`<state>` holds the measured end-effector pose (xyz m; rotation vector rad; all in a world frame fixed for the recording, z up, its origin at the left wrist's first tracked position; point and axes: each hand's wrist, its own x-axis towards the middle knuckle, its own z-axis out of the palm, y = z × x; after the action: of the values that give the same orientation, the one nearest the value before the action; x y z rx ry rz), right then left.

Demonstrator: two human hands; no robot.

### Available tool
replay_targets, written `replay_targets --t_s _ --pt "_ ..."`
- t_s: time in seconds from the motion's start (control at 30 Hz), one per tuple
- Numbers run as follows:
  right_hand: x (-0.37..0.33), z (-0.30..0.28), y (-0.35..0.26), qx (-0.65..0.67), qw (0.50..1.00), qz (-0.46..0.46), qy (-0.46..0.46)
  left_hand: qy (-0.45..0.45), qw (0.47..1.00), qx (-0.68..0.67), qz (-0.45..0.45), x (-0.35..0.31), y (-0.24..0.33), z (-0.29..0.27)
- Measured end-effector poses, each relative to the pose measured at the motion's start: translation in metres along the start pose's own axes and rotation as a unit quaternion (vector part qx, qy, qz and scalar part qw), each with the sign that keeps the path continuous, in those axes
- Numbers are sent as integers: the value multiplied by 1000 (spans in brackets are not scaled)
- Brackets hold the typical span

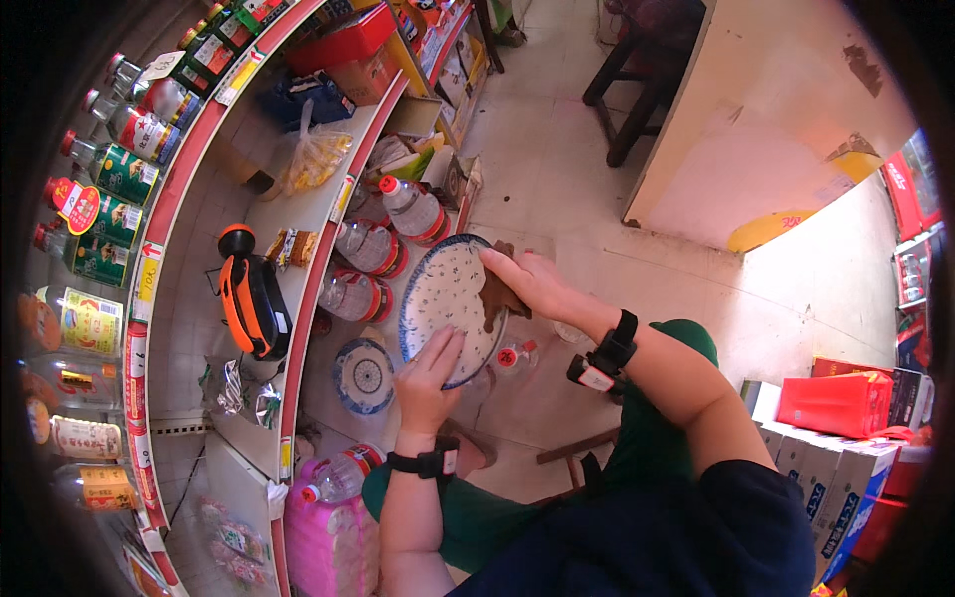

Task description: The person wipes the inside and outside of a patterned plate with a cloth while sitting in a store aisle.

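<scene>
A large white plate [443,294] with a blue rim and small dark sprigs is held up, tilted, in front of me. My left hand [430,383] grips its lower edge, fingers lying over the patterned face. A brown cloth [502,296] is in my right hand [534,282], pressed against the plate's right edge. The thumb points toward the plate, and the other fingers are partly hidden. Below and to the left, a stack of blue-and-white plates [364,378] sits on the floor beside the shelf.
Clear plastic bottles [370,247] with red caps stand along the shelf [298,343] on my left. Its boards carry glass bottles [119,169] and an orange-black device [254,303]. A pink package [331,527] stands lower left. Stacked boxes [836,478] are at right, a pale panel [766,129] beyond.
</scene>
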<state>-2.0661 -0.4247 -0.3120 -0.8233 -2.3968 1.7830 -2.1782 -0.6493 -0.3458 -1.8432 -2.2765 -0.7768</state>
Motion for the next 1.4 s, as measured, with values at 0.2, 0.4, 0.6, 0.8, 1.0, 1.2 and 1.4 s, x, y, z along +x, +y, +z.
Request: replay_targets --t_s 0.2,0.4,0.6,0.8,1.0,1.2,1.4 --pt "-3 13 -4 -15 980 -187 66 53 819 -385 -422 -2 9 6" --pt "0 16 -9 105 954 -218 176 99 728 -529 -423 3 17 16" --pt "10 49 -6 -176 837 -501 131 98 717 -568 -391 2 25 17" --pt "18 43 3 -63 926 -325 179 60 730 -556 -392 6 32 4" --pt "-5 67 -12 -194 819 -539 45 114 721 -583 -358 -4 19 14" --pt "23 42 7 -35 942 -285 171 90 704 -592 -381 1 25 0" --pt "-4 53 -17 -184 851 -481 103 113 679 -626 -366 6 24 0"
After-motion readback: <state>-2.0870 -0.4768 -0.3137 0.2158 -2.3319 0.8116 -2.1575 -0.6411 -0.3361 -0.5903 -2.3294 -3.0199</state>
